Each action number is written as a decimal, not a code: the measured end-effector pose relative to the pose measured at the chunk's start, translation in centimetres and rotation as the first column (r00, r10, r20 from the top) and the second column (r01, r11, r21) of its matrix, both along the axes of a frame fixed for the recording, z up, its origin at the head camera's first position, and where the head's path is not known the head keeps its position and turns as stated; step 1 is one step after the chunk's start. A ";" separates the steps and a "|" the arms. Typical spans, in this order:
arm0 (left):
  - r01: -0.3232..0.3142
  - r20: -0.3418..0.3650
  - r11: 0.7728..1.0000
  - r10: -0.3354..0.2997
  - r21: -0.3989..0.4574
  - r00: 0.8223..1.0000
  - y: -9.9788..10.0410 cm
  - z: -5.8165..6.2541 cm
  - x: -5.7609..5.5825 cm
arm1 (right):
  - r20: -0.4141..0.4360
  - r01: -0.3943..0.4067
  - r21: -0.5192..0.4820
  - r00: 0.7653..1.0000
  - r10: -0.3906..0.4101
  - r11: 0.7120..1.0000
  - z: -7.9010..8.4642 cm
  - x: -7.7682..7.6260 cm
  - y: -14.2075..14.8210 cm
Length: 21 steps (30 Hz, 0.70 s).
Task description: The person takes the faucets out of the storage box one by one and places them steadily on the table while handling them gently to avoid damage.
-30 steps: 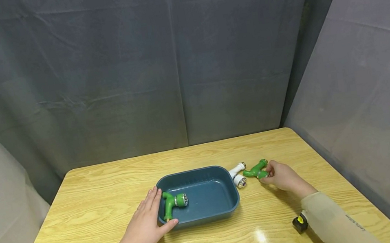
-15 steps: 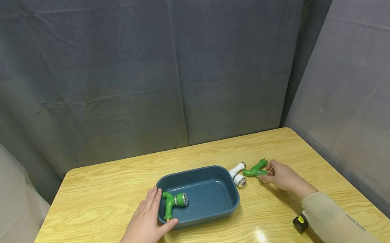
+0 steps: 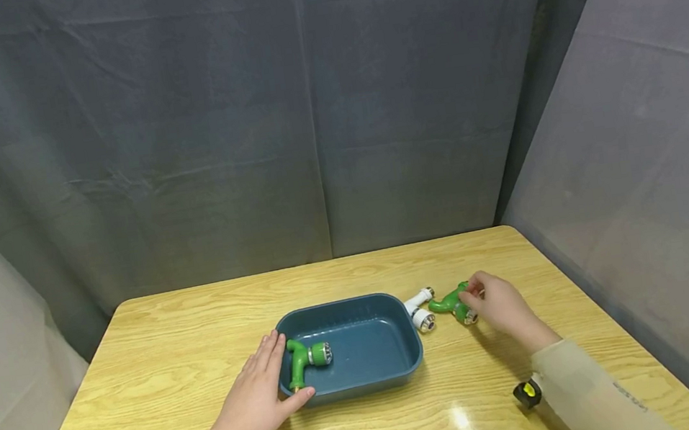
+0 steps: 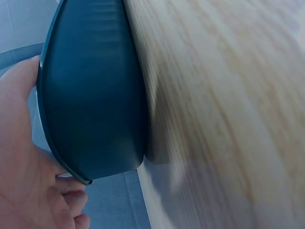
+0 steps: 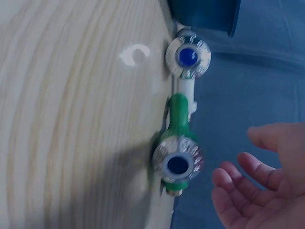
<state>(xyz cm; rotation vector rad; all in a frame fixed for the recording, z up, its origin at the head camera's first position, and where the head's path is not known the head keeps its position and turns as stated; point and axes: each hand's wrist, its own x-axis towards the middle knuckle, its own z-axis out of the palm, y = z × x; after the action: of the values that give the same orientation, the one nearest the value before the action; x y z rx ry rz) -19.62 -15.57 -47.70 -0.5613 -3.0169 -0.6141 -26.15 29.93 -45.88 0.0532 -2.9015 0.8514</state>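
Observation:
My left hand [image 3: 257, 393] lies with straight fingers along the left end of a dark blue plastic bin [image 3: 398, 375], its thumb on the front rim. Inside the bin, beside those fingers, is a green faucet [image 3: 299, 363] with a ribbed knob. On the table to the right, my right hand [image 3: 503, 307] hovers close over a second green faucet [image 3: 444, 304], overlapping it in the head view. The right wrist view shows a gap between the parted fingers and this faucet's silver-ended knob [image 5: 178, 160]. In the left wrist view, the left thumb touches the bin's rim [image 4: 40, 95].
A white faucet [image 3: 423, 318] with a blue-centred knob end [image 5: 188, 57] lies between the bin's right end and the green faucet. The wooden table [image 3: 191, 337] meets grey cloth curtains [image 3: 249, 184] at the back and on both sides.
My right hand has let go of the green faucet's knob and lifted slightly, baring the knob's silver end. The left hand and bin have not moved.

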 end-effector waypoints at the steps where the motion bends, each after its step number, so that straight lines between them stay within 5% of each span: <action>1: 0.000 -0.001 1.000 0.000 0.000 1.000 0.0 0.0 0.0 | -0.014 0.007 -0.005 1.000 -0.007 1.000 0.2 0.1 -0.3; 14: -0.002 -0.009 1.000 0.002 0.000 1.000 0.0 -0.1 0.0 | -0.209 -0.026 -0.005 0.978 0.025 1.000 2.3 1.6 -3.5; 21: -0.005 -0.007 1.000 0.005 0.001 1.000 0.1 0.0 0.0 | -0.235 -0.077 0.014 0.969 0.078 0.997 3.2 2.6 -5.8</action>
<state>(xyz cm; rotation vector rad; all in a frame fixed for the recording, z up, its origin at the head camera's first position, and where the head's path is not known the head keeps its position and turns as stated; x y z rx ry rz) -19.61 -15.52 -47.68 -0.5548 -3.0104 -0.6127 -23.59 24.12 -42.72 0.2524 -2.6943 0.7904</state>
